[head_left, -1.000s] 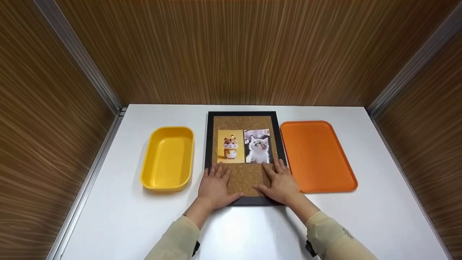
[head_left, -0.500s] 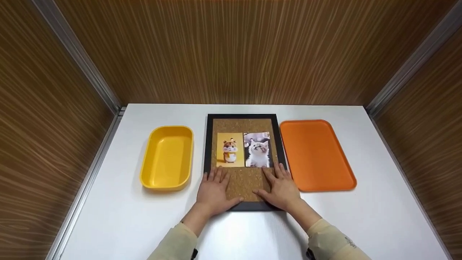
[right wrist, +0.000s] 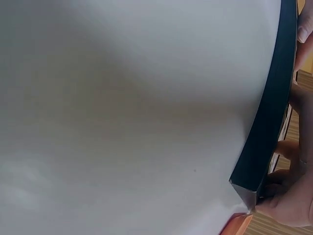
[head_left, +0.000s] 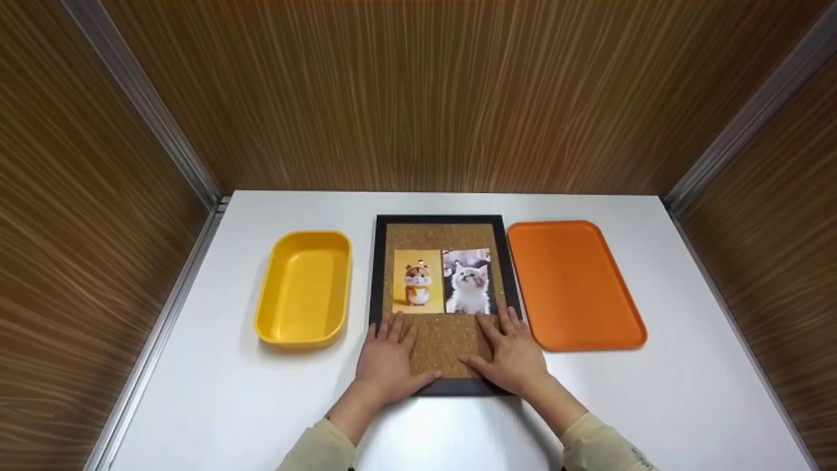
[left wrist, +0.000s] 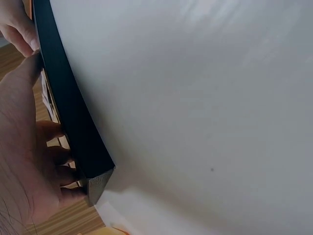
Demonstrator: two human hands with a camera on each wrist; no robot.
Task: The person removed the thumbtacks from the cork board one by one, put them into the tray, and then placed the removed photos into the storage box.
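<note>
Centrally, on white table (head_left: 216, 392): black-framed cork board (head_left: 439, 366) bearing hamster picture (head_left: 417, 281) and kitten picture (head_left: 467, 281). Left hand (head_left: 387, 356) and right hand (head_left: 513, 353) flat, fingers straight, pressing lower board, gripping nothing. Yellow tub (head_left: 304, 288) at centre left, orange tray (head_left: 572, 284) at centre right. Wood-grain walls (head_left: 418, 91) across upper frame.

White table (head_left: 216, 392), walled by wood panels on three sides. Directly on it, in a row: yellow tub (head_left: 304, 288) at left, black-framed cork board (head_left: 441, 340) at centre, orange tray (head_left: 572, 284) at right, just beside the board.
</note>
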